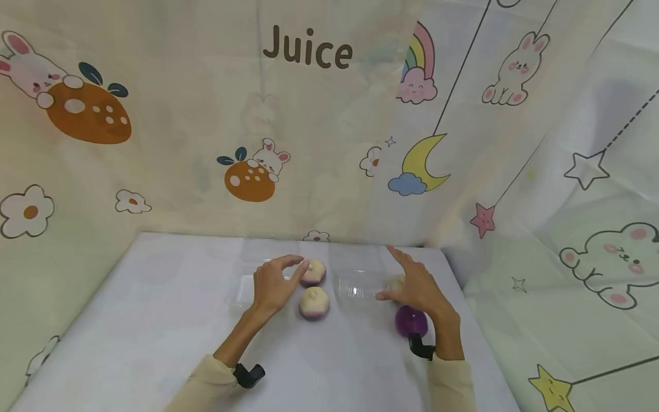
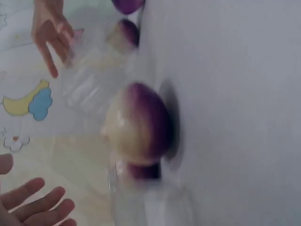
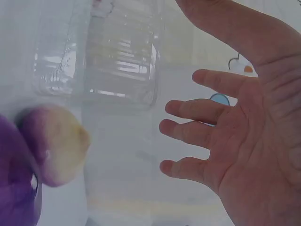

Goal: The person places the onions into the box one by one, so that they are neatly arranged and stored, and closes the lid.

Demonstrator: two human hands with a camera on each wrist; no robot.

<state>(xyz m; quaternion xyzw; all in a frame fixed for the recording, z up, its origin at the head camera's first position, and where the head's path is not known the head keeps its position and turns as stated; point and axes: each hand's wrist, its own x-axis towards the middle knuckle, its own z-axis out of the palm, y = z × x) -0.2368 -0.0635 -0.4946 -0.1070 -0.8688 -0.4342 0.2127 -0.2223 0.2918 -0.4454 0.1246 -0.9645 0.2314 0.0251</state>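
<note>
My left hand [image 1: 275, 286] hovers with spread, bent fingers beside two white-and-purple turnips. The nearer turnip [image 1: 314, 303] and the farther turnip [image 1: 312, 273] sit one behind the other; the left thumb overlaps the farther one in the head view. In the left wrist view, the left fingers [image 2: 42, 205] hold nothing. My right hand [image 1: 419, 286] is spread over the right side, its fingers apart and holding nothing in the right wrist view. Below it lie a third turnip [image 3: 59, 143], mostly hidden in the head view, and a glossy purple ball-shaped thing [image 1: 411, 320].
A clear plastic box [image 1: 360, 284] stands between the nearer pair of turnips and my right hand. Another clear plastic box [image 1: 242, 292] is partly behind my left hand. A printed cloth [image 1: 329, 143] hangs behind the white table [image 1: 154, 320].
</note>
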